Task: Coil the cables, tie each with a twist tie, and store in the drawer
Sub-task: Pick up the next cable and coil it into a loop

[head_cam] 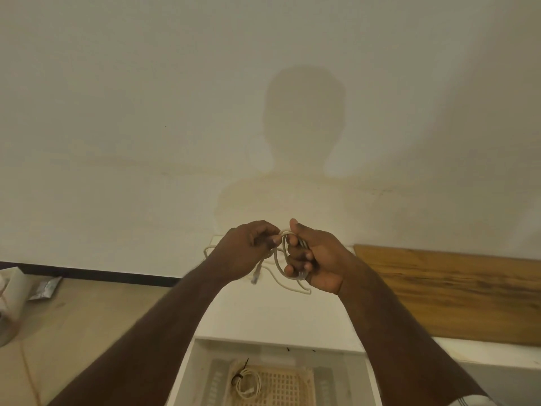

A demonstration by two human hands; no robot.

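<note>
Both hands are raised over a white desktop (263,312). My right hand (316,259) grips several loops of a white network cable (278,260), fingers curled round the coil. My left hand (248,250) pinches the cable's loose end close to the coil, and the clear plug (256,275) hangs below it. More white cable (209,250) trails on the desktop behind my left hand. Below, an open drawer (190,373) holds a mesh basket (287,388) with a coiled white cable (247,383) bound by a dark tie (237,377).
A wooden board (456,291) lies on the desktop to the right. On the floor at left are a foil packet (45,288), a white object (16,288) and a thin cord (29,373). A pale wall fills the upper view.
</note>
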